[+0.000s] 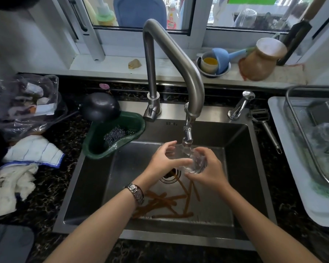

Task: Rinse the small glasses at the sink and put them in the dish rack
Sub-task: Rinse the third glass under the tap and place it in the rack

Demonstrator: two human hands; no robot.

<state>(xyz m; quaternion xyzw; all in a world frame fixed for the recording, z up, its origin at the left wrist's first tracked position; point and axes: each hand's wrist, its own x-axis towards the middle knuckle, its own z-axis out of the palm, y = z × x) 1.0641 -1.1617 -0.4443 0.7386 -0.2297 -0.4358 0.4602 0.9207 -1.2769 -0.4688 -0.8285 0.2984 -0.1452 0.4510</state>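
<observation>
Head view looks down into a stainless steel sink (241, 141), where both forearms reach in from the near edge and meet under the spout of the tall bent steel faucet (171, 54). The right hand (207, 170) holds a small clear glass (195, 162) tipped on its side, its fingers curled round the base and wall; that grip is closed on the glass. The left hand (165, 162), with a metal wristwatch (135, 192) on its wrist, has its thumb and fingers bent round the rim end of the same glass, a looser grip that touches it. The glass sits directly below the faucet nozzle, above the round drain (169, 179). Brown wooden chopsticks (165, 202) lie scattered on the sink floor, near the drain.

Small marks on the sink's far wall and the label on a red-and-white bottle (171, 18) behind the window are too blurred to read.

A wire dish rack (300, 141) on a white tray (285, 168) stands on the dark marbled counter (46, 196) to the right of the sink. A green plastic corner basket (95, 145) holding a steel scourer (113, 134) hangs at the sink's far left corner, and a black ladle (100, 107) rests beside it. White cloths (27, 160) and a clear plastic bag (23, 103) lie on the left. On the white windowsill (106, 63) far behind stand a steel bowl (224, 68) with a blue scoop (221, 56) and a brown jar (260, 61).
</observation>
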